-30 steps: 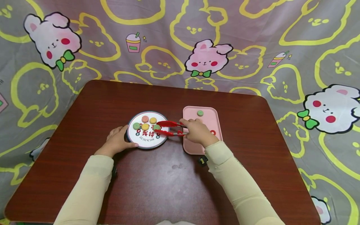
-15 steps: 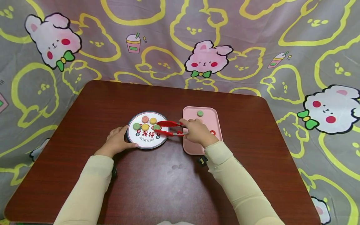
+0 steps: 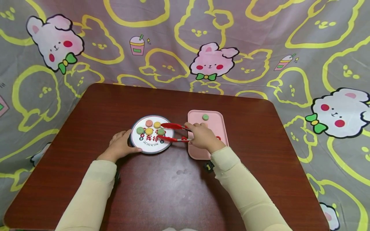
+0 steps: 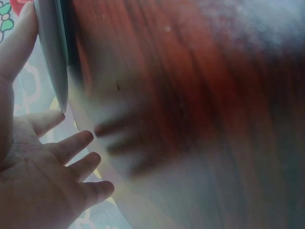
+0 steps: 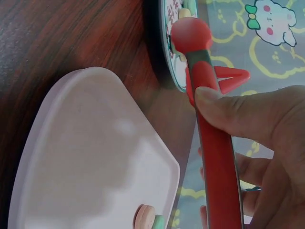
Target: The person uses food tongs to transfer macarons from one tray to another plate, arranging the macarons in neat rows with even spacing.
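Jutting from the right grip (image 3: 203, 136), tongs (image 3: 172, 126) flank a green macaron (image 3: 161, 132).

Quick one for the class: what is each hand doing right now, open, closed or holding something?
Left hand: open, touching the edge of the plate.
Right hand: closed, holding the red tongs.

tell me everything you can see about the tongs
The tongs have red tips and silver-coloured arms that look like metal, with red facing on the arm nearest the right wrist camera. The right hand grips them, and they point toward the person's left. Their two arms are spread apart, the tips over the white plate on either side of a green macaron. Whether the tips touch the plate or the macaron is hard to tell.
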`<action>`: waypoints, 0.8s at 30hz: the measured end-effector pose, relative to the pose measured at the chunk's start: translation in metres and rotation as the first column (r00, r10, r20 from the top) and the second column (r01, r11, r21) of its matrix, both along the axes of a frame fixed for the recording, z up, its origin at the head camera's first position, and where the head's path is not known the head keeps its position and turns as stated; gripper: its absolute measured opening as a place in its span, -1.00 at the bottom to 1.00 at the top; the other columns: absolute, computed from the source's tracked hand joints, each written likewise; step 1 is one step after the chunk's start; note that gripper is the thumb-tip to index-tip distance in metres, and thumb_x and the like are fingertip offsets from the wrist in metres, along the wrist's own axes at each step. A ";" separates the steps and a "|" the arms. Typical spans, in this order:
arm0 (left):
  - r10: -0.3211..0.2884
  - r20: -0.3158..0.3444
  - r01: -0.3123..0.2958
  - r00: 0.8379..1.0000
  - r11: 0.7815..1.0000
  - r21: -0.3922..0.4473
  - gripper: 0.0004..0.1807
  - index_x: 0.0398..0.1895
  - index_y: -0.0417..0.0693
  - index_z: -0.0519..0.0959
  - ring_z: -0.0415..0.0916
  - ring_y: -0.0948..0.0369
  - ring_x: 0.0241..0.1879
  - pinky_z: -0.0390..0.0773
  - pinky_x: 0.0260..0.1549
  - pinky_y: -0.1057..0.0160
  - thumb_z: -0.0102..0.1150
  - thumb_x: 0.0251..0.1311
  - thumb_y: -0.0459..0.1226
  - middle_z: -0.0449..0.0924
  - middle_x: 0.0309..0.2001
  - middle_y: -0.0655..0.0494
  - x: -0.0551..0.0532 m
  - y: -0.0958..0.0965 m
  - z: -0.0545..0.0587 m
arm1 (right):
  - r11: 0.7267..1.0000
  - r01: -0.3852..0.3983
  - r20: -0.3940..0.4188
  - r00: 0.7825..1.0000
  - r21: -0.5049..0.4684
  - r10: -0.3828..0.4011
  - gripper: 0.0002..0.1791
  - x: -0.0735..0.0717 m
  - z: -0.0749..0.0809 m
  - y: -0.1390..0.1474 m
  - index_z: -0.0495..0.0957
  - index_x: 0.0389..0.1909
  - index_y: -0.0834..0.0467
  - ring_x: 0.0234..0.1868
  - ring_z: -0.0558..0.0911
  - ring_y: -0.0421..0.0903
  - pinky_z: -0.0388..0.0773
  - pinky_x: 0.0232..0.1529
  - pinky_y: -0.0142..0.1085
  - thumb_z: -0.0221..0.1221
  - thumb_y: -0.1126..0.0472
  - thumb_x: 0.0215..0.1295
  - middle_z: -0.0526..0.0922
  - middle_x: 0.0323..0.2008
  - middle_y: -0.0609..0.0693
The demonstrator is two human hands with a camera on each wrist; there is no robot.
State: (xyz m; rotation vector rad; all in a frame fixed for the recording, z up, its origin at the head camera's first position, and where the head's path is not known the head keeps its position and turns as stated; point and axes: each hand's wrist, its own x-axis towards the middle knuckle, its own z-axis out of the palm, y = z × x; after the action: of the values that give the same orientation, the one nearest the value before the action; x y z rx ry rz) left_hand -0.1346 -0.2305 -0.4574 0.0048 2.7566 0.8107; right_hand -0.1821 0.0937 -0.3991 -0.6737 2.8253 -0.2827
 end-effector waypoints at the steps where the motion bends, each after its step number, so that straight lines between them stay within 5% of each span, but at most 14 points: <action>1: 0.001 0.001 -0.001 1.000 1.000 0.002 0.14 0.45 -0.32 0.05 -0.13 -0.40 0.35 -0.07 0.24 -0.37 0.42 -0.05 0.10 0.02 0.35 -0.53 0.000 0.000 0.000 | 1.000 0.000 -0.005 1.000 -0.003 0.000 -0.19 0.000 0.000 0.001 0.31 0.34 -0.06 -0.04 0.47 0.12 0.55 -0.23 0.00 0.39 0.17 0.02 0.56 0.07 0.09; 15: -0.005 -0.007 0.005 1.000 1.000 -0.010 0.17 0.45 -0.31 0.05 -0.11 -0.40 0.34 -0.05 0.23 -0.38 0.42 -0.08 0.13 0.04 0.35 -0.52 -0.001 0.000 -0.002 | 0.991 -0.013 -0.128 0.992 -0.135 -0.004 -0.09 0.005 0.003 0.018 0.29 0.32 -0.03 0.15 0.41 0.16 0.53 -0.07 0.10 0.48 0.14 -0.13 0.49 0.15 0.17; 24: -0.003 -0.009 0.003 1.000 1.000 -0.002 0.16 0.45 -0.30 0.04 -0.13 -0.40 0.35 -0.07 0.23 -0.38 0.43 -0.08 0.11 0.03 0.35 -0.52 -0.001 -0.002 -0.003 | 0.985 -0.008 -0.159 0.987 -0.172 -0.019 -0.06 0.008 0.009 0.033 0.27 0.35 0.00 0.09 0.43 0.16 0.51 -0.07 0.07 0.49 0.13 -0.12 0.48 0.16 0.18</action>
State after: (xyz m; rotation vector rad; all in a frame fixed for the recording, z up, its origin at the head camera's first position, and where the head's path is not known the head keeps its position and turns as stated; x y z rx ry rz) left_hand -0.1354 -0.2325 -0.4602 0.0122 2.7654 0.8092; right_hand -0.1742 0.1262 -0.3898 -0.7555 2.9805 -0.4994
